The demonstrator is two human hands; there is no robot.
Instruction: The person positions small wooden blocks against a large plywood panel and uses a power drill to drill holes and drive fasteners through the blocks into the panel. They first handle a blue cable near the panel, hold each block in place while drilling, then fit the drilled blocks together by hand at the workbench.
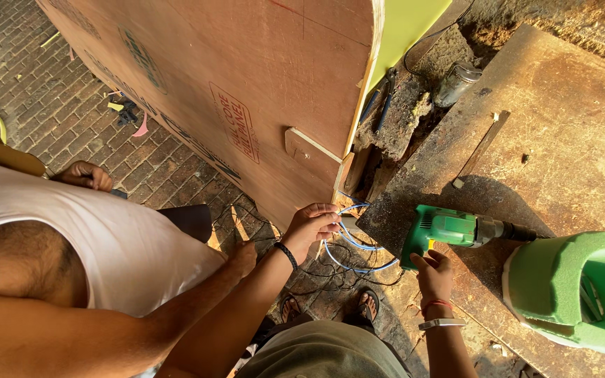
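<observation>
Brick paving [71,105] is stretching across the left, where a co-worker in a white vest [106,238] is crouching beside one large plywood panel [246,91], apparently standing on edge. At its lower corner the left hand [311,225] is curling its fingers around a loop of blue cable [355,245], seemingly keeping it clear. One green electric drill [449,229] is lying on the worn board [568,133], the right hand [434,271] gripping its handle from below. One green foam block [575,294] is sitting just right.
</observation>
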